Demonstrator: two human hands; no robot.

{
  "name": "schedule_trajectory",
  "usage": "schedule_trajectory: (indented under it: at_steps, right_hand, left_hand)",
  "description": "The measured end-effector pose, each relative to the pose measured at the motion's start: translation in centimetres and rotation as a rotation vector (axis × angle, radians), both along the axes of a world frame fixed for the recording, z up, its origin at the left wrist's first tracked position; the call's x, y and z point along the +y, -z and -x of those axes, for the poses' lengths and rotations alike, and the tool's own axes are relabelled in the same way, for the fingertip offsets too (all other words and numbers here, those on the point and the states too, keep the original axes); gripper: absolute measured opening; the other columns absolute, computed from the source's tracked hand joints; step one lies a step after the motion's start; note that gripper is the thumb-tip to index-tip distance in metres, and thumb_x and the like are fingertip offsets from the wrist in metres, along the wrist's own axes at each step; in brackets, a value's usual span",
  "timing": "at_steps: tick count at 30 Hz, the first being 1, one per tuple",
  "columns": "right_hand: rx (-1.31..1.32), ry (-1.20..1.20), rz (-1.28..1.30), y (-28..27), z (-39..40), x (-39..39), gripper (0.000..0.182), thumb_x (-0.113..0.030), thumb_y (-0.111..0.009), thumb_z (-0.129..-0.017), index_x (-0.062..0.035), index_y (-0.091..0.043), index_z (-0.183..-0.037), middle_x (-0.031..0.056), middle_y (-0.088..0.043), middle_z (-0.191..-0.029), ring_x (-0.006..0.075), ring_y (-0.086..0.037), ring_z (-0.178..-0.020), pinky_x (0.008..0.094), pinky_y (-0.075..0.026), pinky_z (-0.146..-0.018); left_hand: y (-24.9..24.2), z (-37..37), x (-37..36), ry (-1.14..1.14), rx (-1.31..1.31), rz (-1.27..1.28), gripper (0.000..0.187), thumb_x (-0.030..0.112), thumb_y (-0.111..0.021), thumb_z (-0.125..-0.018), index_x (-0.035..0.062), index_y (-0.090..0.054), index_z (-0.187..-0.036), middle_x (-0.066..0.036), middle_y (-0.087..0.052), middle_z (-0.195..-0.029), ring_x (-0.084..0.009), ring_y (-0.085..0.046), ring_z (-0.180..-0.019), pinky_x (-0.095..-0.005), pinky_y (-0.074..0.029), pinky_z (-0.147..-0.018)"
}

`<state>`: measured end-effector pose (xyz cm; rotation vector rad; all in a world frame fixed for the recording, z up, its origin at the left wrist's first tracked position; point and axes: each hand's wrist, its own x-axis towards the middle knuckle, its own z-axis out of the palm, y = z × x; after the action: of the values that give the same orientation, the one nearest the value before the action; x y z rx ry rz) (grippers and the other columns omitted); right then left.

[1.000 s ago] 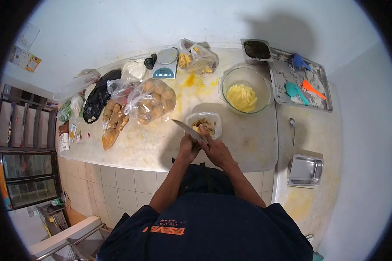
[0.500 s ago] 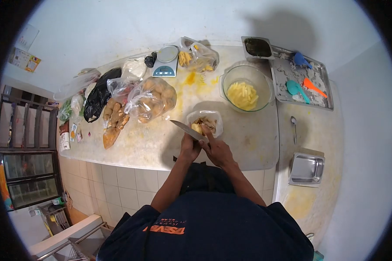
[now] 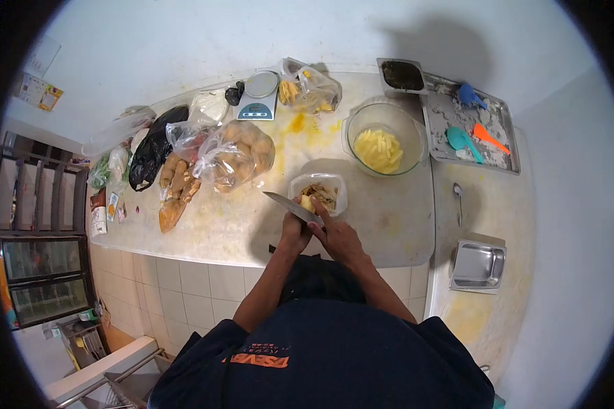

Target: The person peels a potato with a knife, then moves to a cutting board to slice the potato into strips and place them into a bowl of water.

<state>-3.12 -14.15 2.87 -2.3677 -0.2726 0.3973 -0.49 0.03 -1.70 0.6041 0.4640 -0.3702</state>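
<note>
Change: against half a second ago, the knife tip sits slightly nearer the body; the bags and bowl keep their places.
Pale piece: the pale piece is between the hands, over the near-left edge of the peelings container.
Peelings: brown scraps lie in that container, just beyond the fingers at 1 o'clock.
Bowl: glass bowl with yellow sticks, 2 o'clock from the hands; the tray with coloured scoops lies farther out that way.
Bags: a clear bag of round brown items at 10 o'clock; the scale at 11.
In the way: the blade crosses before the left fingers, partly hiding them.
Left hand: narrow grip around the pale piece, above the surface.
Right hand: grip closed on the knife, blade pointing to 10 o'clock, forefinger beside the piece.
</note>
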Motion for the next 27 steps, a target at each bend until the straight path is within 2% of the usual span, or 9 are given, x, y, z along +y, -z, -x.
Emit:
schedule_trajectory:
  at_steps: [3, 6, 15, 20, 24, 27]
  right_hand:
    - [0.033, 0.013, 0.026, -0.1, -0.2, 0.2, 0.059, -0.051, -0.043, -0.097, -0.0275, -0.025, -0.149, 0.0214, -0.064, -0.071, 0.0441, -0.063, -0.069, 0.0521, -0.049, -0.062]
    - [0.011, 0.027, 0.04, 0.0, -0.1, 0.5, 0.058, -0.05, -0.042, -0.098, -0.0264, -0.026, -0.148, 0.0219, -0.064, -0.072, 0.0442, -0.063, -0.069, 0.0522, -0.049, -0.061]
    - [-0.021, 0.058, 0.008, 0.6, -0.4, 1.2, 0.056, -0.048, -0.042, -0.098, -0.0231, -0.028, -0.146, 0.0235, -0.064, -0.072, 0.0449, -0.063, -0.069, 0.0527, -0.048, -0.061]
    - [-0.006, 0.098, -0.039, 0.8, -0.5, 1.7, 0.05, -0.047, -0.042, -0.099, -0.0199, -0.034, -0.14, 0.0227, -0.064, -0.071, 0.0454, -0.063, -0.068, 0.0535, -0.047, -0.059]
    - [0.095, 0.167, -0.105, 1.2, -1.0, 2.1, 0.047, -0.048, -0.041, -0.099, -0.0157, -0.037, -0.134, 0.0251, -0.063, -0.071, 0.0491, -0.062, -0.072, 0.0561, -0.046, -0.061]
    - [0.107, 0.209, -0.182, 1.4, -1.2, 2.3, 0.047, -0.048, -0.039, -0.1, -0.0137, -0.036, -0.131, 0.0289, -0.062, -0.074, 0.0527, -0.06, -0.076, 0.0583, -0.045, -0.064]
  left_hand:
    - [0.1, -0.2, 0.0, 0.001, -0.008, 0.026, 0.042, 0.038, -0.046, -0.099, 0.0042, -0.049, -0.125, -0.009, -0.059, -0.111, -0.0215, -0.059, -0.101, -0.0356, -0.05, -0.09]
    - [0.0, 0.0, 0.1, 0.012, -0.003, 0.009, 0.05, 0.044, -0.046, -0.099, 0.0021, -0.048, -0.126, -0.012, -0.059, -0.114, -0.0252, -0.059, -0.103, -0.0388, -0.051, -0.091]
    - [0.3, 0.3, -0.3, -0.061, 0.002, -0.073, 0.043, 0.04, -0.043, -0.101, 0.0043, -0.049, -0.125, -0.007, -0.06, -0.105, -0.0183, -0.061, -0.09, -0.0324, -0.055, -0.078]
    - [-1.9, 0.2, -0.6, -0.043, 0.052, -0.186, 0.039, 0.039, -0.039, -0.103, 0.0047, -0.053, -0.115, -0.004, -0.058, -0.092, -0.0152, -0.059, -0.077, -0.0302, -0.054, -0.069]
    - [-1.5, 0.6, -0.5, -0.019, 0.064, -0.22, 0.039, 0.039, -0.037, -0.103, 0.0039, -0.053, -0.111, -0.003, -0.057, -0.088, -0.0145, -0.058, -0.074, -0.0309, -0.053, -0.065]
    - [-1.5, 0.3, -0.2, 0.003, 0.073, -0.3, 0.041, 0.038, -0.036, -0.103, 0.002, -0.052, -0.116, -0.005, -0.058, -0.09, -0.0152, -0.058, -0.073, -0.0308, -0.052, -0.063]
